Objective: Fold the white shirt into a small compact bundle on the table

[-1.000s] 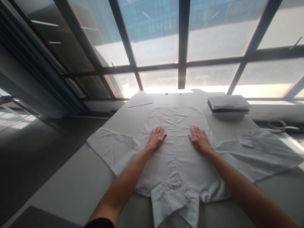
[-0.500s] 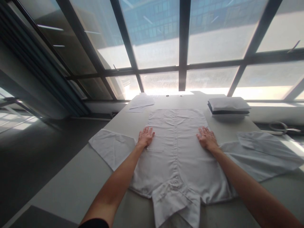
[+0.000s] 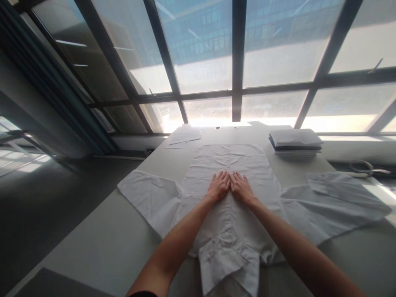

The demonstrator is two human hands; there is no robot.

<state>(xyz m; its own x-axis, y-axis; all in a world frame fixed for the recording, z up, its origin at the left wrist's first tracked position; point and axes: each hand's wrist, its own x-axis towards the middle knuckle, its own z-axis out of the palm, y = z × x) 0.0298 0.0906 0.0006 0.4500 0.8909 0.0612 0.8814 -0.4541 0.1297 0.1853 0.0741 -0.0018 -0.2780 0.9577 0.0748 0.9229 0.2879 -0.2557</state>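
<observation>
A white button-up shirt (image 3: 204, 222) lies face up on the white table (image 3: 93, 235). Its collar points toward me and both sleeves are spread out to the sides. Flat on the shirt's middle, just left of the button line, rests my left hand (image 3: 219, 185), fingers stretched out. My right hand (image 3: 241, 187) lies flat right beside it, on the other side of the buttons. The two hands nearly touch at the fingertips. Neither one grips the cloth. My forearms cover parts of the shirt's lower front.
Folded cloth in white and dark layers (image 3: 295, 142) is stacked at the back right. White sheets (image 3: 184, 136) lie at the back left. Beyond the right edge a roll of tape or ring-shaped thing (image 3: 361, 167) shows. Tall windows (image 3: 204, 49) stand behind the table.
Both hands have slid inward from the shirt's left and right sides to its button line. The shirt keeps its spread-out shape.
</observation>
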